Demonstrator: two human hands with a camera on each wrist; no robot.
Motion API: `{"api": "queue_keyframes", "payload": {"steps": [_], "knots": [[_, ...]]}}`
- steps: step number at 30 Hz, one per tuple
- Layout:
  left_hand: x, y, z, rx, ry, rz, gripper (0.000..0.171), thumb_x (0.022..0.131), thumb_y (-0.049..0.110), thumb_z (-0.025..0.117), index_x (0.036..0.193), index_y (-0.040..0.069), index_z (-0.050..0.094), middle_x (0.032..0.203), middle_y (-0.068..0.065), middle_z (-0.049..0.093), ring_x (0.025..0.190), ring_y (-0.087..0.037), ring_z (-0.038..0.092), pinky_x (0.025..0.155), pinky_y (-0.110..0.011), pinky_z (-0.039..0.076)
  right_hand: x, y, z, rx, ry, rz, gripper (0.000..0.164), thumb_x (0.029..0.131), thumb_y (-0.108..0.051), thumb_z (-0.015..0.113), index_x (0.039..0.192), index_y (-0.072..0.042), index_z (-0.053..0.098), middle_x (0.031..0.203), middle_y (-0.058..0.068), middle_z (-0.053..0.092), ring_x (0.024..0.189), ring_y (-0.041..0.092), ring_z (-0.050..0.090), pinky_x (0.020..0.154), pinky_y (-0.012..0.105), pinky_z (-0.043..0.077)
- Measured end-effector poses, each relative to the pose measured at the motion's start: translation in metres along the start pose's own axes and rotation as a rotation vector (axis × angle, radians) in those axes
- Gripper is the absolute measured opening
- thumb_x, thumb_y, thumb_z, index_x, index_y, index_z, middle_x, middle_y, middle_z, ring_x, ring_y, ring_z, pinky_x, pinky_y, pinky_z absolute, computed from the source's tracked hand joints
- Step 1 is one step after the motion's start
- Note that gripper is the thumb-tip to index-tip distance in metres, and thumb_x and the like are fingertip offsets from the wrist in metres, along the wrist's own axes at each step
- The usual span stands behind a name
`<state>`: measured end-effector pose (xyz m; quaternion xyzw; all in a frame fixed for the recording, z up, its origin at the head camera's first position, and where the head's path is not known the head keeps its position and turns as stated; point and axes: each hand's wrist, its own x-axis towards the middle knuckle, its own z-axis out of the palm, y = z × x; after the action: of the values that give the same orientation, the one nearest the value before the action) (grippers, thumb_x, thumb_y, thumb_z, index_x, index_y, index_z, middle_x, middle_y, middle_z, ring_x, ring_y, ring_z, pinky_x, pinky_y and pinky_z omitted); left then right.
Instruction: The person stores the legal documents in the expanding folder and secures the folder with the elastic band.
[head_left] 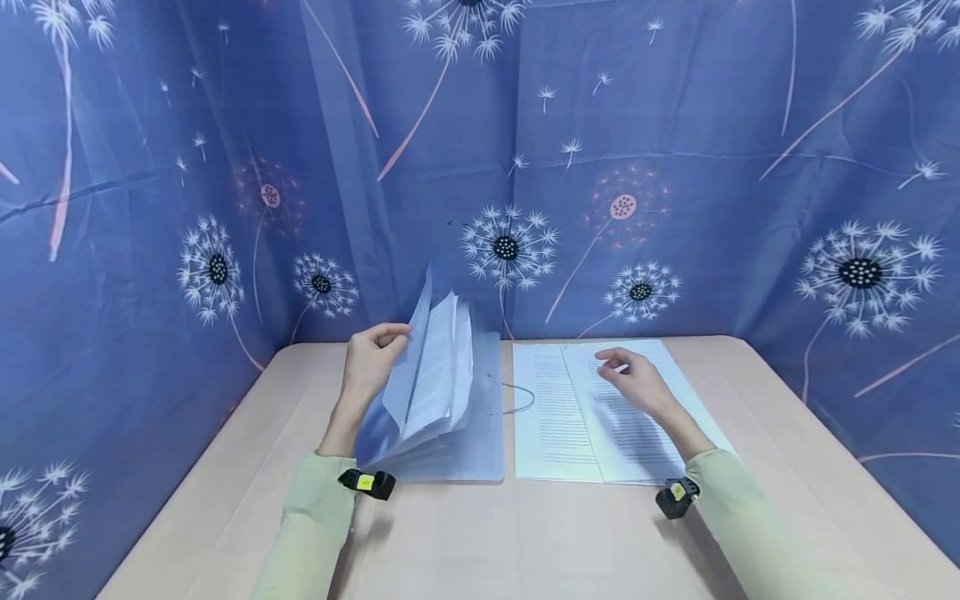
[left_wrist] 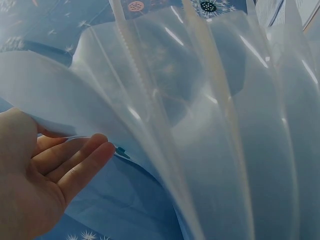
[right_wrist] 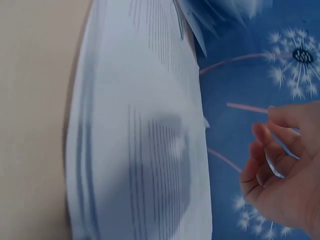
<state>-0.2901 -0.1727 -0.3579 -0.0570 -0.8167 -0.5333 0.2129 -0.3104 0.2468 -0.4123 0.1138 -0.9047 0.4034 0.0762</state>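
My left hand (head_left: 371,358) pinches the raised edge of the translucent cover (head_left: 411,354) of a display book. Inside, clear pockets (left_wrist: 200,115) fan out, some with printed sheets (head_left: 435,362) in them. The display book's lower part (head_left: 483,442) lies flat on the table, with a thin elastic cord (head_left: 531,400) looping out at its right edge. To the right lie two overlapping printed papers (head_left: 543,417). Above them hovers my right hand (head_left: 636,382), its fingers loosely bent and nothing held, as the right wrist view also shows.
A pale wooden table (head_left: 525,542) carries everything. Blue curtains (head_left: 450,208) with dandelion prints stand close behind the table and along both sides. Each wrist wears a small black camera, one of them the left wrist camera (head_left: 367,483).
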Motion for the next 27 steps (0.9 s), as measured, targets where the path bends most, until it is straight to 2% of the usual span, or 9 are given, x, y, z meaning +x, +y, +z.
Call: {"api": "queue_keyframes", "payload": {"steps": [9, 16, 22, 27], "knots": [[0.001, -0.001, -0.002, 0.005, 0.020, 0.009, 0.023, 0.091, 0.014, 0.062, 0.108, 0.010, 0.077, 0.101, -0.013, 0.077, 0.078, -0.012, 0.064, 0.065, -0.021, 0.047, -0.008, 0.018, -0.027, -0.069, -0.001, -0.008, 0.039, 0.099, -0.020, 0.058, 0.131, 0.002, 0.058, 0.109, 0.022, 0.066, 0.090, 0.031, 0.063, 0.072, 0.033, 0.048], [0.001, -0.004, -0.003, -0.023, 0.015, 0.002, 0.023, 0.091, 0.014, 0.062, 0.108, 0.010, 0.077, 0.103, -0.013, 0.076, 0.082, -0.008, 0.065, 0.070, -0.019, 0.049, -0.018, 0.038, -0.044, -0.109, -0.018, -0.007, 0.040, 0.099, -0.021, 0.059, 0.131, 0.002, 0.058, 0.110, 0.023, 0.066, 0.091, 0.033, 0.065, 0.073, 0.033, 0.049], [0.003, -0.006, -0.004, -0.002, 0.022, 0.020, 0.022, 0.091, 0.014, 0.062, 0.107, 0.011, 0.078, 0.099, -0.013, 0.077, 0.069, -0.010, 0.059, 0.060, -0.022, 0.042, -0.024, 0.054, -0.052, -0.163, -0.020, -0.029, 0.043, 0.097, -0.022, 0.062, 0.130, 0.005, 0.059, 0.109, 0.023, 0.067, 0.090, 0.031, 0.066, 0.076, 0.034, 0.050], [0.004, -0.007, -0.004, -0.005, 0.025, 0.017, 0.022, 0.091, 0.014, 0.063, 0.107, 0.012, 0.078, 0.098, -0.013, 0.077, 0.063, -0.010, 0.053, 0.058, -0.023, 0.040, -0.027, 0.065, -0.058, -0.183, -0.043, -0.044, 0.048, 0.095, -0.024, 0.065, 0.131, 0.007, 0.057, 0.113, 0.026, 0.066, 0.093, 0.033, 0.064, 0.080, 0.037, 0.049]]}}
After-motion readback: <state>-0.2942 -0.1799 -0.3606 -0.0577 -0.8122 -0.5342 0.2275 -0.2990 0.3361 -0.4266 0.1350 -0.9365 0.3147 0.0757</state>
